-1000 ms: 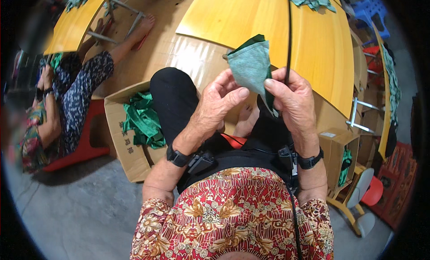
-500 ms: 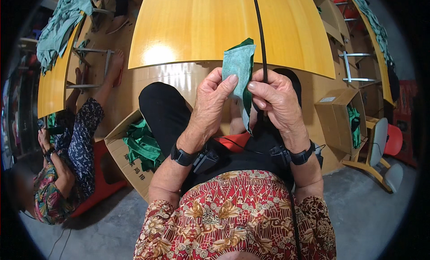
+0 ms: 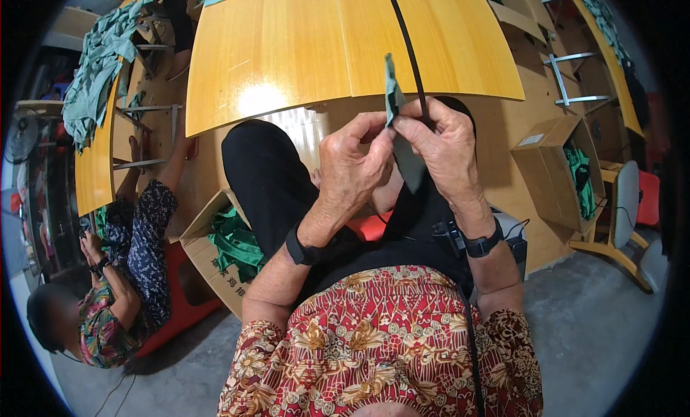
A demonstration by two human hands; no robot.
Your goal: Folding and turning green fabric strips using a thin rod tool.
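Over my lap, a small piece of green cloth (image 3: 393, 101) is held up between my two hands, seen nearly edge-on. Its lower end hangs below my fingers. My left hand (image 3: 353, 157) pinches the cloth from the left, thumb against fingers. From the right, my right hand (image 3: 444, 145) grips its edge close to the left fingertips. A thin black rod (image 3: 408, 40) also runs up from my right hand, out over the table; its lower end is hidden by the hand.
A yellow wooden table (image 3: 287, 43) stands in front. Cardboard boxes of green cloth, one left (image 3: 205, 237) and one right (image 3: 550, 158), flank me. Another person (image 3: 108, 288) sits at left beside a table with a cloth pile (image 3: 108, 58). A chair (image 3: 624, 209) is at right.
The cloth has turned from showing its broad face to nearly edge-on. My left hand has rolled over and moved a little lower, and both hands' fingertips have come together. The whole view has shifted slightly.
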